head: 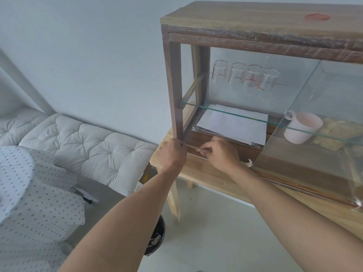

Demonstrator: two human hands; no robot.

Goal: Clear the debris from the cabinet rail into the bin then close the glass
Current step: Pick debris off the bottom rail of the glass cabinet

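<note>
Mid-task, debris step underway. Right hand (220, 154) at centre frame, grip pinched together on a small pale scrap of debris (198, 149) right at the cabinet rail (193, 147). Left hand (171, 154) just beside it, grip curled closed against the cabinet's corner post (174, 91), seemingly bracing. Another white scrap (249, 163) lies on the rail further right, not yet picked. Bin (157, 235) on the floor at lower centre, partly hidden by the left forearm, with some pale bits inside. Sliding glass (306, 118) at right is slid aside, so the cabinet is open. Left to do: bin both scraps, then close the glass.
</note>
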